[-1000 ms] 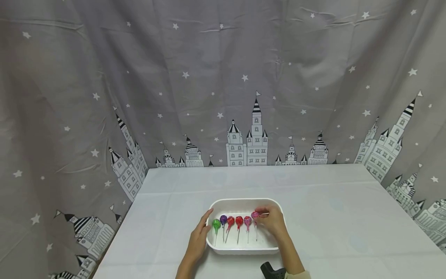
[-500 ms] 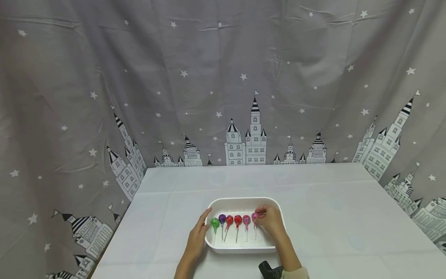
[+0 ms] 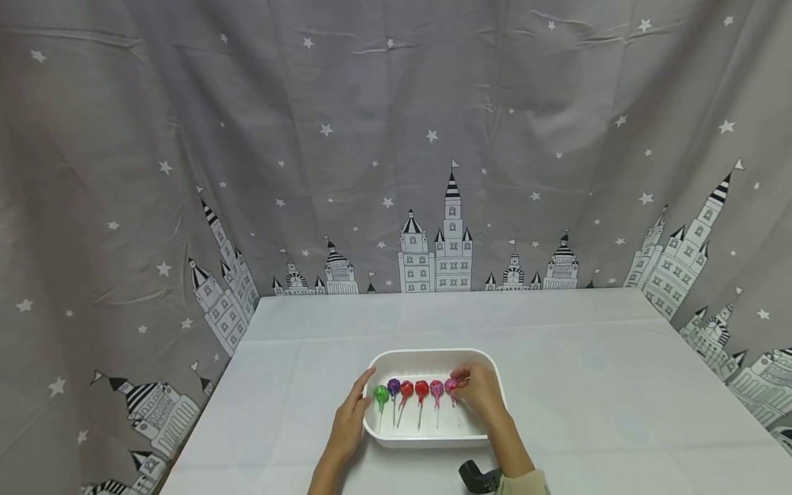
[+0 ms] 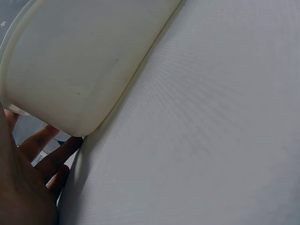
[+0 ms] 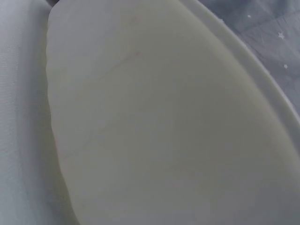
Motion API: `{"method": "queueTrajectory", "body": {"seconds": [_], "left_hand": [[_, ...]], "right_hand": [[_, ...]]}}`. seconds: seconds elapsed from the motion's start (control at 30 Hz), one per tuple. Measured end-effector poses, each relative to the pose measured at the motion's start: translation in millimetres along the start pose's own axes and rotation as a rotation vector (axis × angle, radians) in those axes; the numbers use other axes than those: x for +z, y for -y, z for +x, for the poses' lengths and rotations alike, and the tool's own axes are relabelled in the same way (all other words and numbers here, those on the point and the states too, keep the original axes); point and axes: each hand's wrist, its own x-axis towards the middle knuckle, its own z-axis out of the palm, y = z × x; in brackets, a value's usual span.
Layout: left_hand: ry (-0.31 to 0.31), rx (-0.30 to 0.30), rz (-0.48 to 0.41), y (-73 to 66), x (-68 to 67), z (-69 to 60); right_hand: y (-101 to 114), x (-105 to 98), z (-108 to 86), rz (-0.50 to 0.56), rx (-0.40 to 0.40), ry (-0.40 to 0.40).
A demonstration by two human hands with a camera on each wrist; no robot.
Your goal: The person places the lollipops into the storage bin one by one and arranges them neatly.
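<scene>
In the head view a white tray [image 3: 433, 442] holds a row of lollipops: a green lollipop [image 3: 381, 394] at the left end, then a purple lollipop [image 3: 393, 386], two red lollipops [image 3: 422, 389] and a pink lollipop [image 3: 436, 389]. My right hand [image 3: 482, 393] reaches over the tray's right side and pinches the head of another pink lollipop [image 3: 450, 385], partly hidden by the fingers; its stick slants toward the lower right. At the tray's left end my left hand [image 3: 350, 419] holds the rim. Its fingers [image 4: 60, 154] lie along the outer wall in the left wrist view.
A white cloth covers the table [image 3: 309, 357]. A grey curtain [image 3: 346, 103] printed with castles and stars hangs behind and at both sides. By the right wrist is a black device [image 3: 478, 478]. The right wrist view shows mostly the tray's outer wall [image 5: 159, 117].
The pinched pink lollipop has come slightly nearer, and its stick's lower end has swung right. The left hand stays at the tray; the head view has shifted a little.
</scene>
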Motion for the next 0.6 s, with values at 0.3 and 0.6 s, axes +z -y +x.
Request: {"method": "queueTrajectory", "body": {"seconds": [0.3, 0.6], "left_hand": [[-0.014, -0.024, -0.008, -2.4, 3.0, 1.0], [0.008, -0.045, -0.023, -5.9, 6.7, 0.7]], "right_hand": [[-0.5, -0.9, -0.2, -0.003, 0.006, 0.006], [-3.1, -6.1, -3.8, -0.089, 0.008, -0.022]]}}
